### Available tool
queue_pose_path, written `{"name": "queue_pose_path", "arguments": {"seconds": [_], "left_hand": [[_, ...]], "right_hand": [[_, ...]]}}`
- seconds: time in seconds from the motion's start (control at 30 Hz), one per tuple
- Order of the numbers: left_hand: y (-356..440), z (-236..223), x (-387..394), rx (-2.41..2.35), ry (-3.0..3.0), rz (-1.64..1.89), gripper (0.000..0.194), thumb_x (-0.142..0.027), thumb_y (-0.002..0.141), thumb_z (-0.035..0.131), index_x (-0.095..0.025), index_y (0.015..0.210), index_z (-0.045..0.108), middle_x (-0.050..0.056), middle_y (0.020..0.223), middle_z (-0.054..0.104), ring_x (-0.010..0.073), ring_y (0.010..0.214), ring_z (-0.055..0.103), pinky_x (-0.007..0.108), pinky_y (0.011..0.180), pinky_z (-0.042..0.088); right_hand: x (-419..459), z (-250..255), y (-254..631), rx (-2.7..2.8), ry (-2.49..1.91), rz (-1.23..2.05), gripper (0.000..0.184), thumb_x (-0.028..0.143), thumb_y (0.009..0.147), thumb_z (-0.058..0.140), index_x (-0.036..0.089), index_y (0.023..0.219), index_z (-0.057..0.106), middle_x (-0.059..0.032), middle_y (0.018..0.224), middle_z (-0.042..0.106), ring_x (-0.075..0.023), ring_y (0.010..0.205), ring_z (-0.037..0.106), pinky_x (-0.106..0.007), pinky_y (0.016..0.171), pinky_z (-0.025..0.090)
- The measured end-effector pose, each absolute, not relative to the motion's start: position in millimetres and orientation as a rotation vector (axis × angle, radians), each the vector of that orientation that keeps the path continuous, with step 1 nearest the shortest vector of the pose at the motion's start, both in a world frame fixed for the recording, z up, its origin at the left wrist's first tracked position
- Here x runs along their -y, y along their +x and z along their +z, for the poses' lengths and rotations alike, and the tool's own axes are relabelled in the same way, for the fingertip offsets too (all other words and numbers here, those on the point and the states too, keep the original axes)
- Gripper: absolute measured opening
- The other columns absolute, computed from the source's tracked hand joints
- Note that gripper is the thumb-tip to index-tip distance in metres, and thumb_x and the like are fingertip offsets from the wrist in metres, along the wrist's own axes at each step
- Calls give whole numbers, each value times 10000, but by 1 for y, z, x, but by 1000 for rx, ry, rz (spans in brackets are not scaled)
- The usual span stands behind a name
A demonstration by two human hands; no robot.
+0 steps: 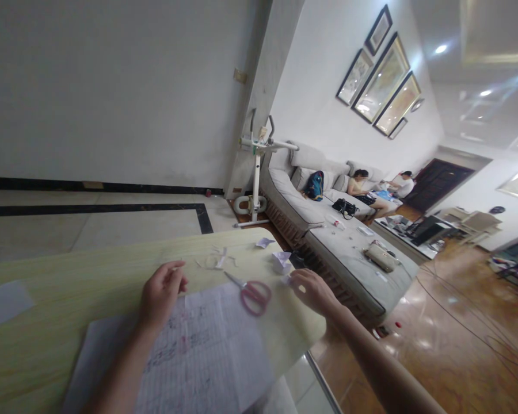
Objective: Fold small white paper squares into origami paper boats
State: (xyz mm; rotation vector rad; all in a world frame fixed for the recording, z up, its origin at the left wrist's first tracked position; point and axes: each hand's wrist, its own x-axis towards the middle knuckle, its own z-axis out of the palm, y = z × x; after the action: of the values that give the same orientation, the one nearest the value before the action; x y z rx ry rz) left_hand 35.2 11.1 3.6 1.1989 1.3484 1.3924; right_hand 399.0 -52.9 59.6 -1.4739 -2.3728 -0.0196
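Note:
My left hand [160, 294] hovers by the upper left edge of a written-on paper sheet [207, 351], its fingers loosely bent and apart, with nothing visible in them. At the table's right edge, my right hand [314, 291] pinches a small piece of white paper [286, 280]; the picture is slightly blurred there. Just beyond it stands a folded paper piece [281, 261], with another folded paper [265, 243] farther back. Red-handled scissors [255, 297] lie on the sheet's upper right part, blades pointing away to the left. Thin paper strips [218, 259] lie in a loose bunch past the blade tips.
A blank paper [4, 305] lies at the left of the pale yellow table [90, 264]. Beyond the right edge stands a grey sofa [349, 253] with bags on it. Two people [362, 187] sit farther back. White exercise equipment [256, 172] stands by the wall.

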Motion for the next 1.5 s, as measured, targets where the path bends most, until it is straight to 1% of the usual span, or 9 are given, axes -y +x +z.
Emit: {"name": "queue_pose_path", "arguments": {"seconds": [0.1,0.2,0.5,0.67,0.83,1.0,1.13,1.27,1.5], "left_hand": [[35,1,-12,-1352,1197,1388,303,-398,736,539,-173,930,600,-33,573,557,128,500,557,236,500,484],[34,1,-11,-1355,1202,1385,294,-393,738,540,-178,927,603,-35,571,559,124,497,559,229,499,482],[35,0,-12,-1351,1236,1405,287,-389,748,529,-169,918,599,-23,572,555,128,489,553,229,478,479],[37,1,-9,-1417,1332,1395,278,-386,768,502,-174,912,609,-17,569,562,139,492,562,229,473,466],[41,6,-3,-1410,1486,1358,312,-400,795,486,-179,954,638,22,668,637,171,626,624,252,575,493],[48,17,3,-1290,1483,1330,371,-403,819,481,-173,1063,641,62,813,660,185,720,626,282,648,500],[48,22,4,-1192,1396,1340,406,-400,842,466,-164,1142,604,56,818,633,157,683,591,257,621,479],[37,22,-3,-1206,1257,1453,389,-428,834,478,-139,1031,649,45,769,629,140,640,567,235,582,454],[25,19,-12,-1273,1049,1633,369,-422,779,557,-144,995,668,79,953,688,189,816,633,258,677,490]], "right_hand": [[51,57,398,2390,-1467,-24,117,114,779,526,192,787,613,-98,1059,638,-200,953,598,-336,810,482],[52,53,397,2408,-1461,-22,153,93,762,522,196,826,617,-97,1134,620,-206,1013,583,-346,844,474],[52,50,386,2275,-1446,126,99,145,776,554,198,817,626,-86,897,673,-182,798,624,-297,724,496],[51,42,377,2023,-1434,291,61,213,785,568,193,778,625,-67,856,664,-178,767,613,-299,709,488],[38,41,331,1605,-1378,658,116,291,765,625,177,787,623,-48,795,659,-180,723,605,-310,666,482],[11,47,253,1348,-1157,1007,129,249,718,659,178,662,567,3,636,595,-146,611,550,-270,589,437],[-11,44,198,1264,-940,1302,120,241,702,658,164,673,570,-1,661,590,-135,632,534,-263,618,428],[-29,39,164,1178,-917,1422,83,207,686,618,160,651,560,11,628,565,-116,597,513,-240,591,411],[-43,25,145,1130,-859,1586,47,212,694,597,170,688,576,2,673,578,-121,623,536,-224,589,410]]}}
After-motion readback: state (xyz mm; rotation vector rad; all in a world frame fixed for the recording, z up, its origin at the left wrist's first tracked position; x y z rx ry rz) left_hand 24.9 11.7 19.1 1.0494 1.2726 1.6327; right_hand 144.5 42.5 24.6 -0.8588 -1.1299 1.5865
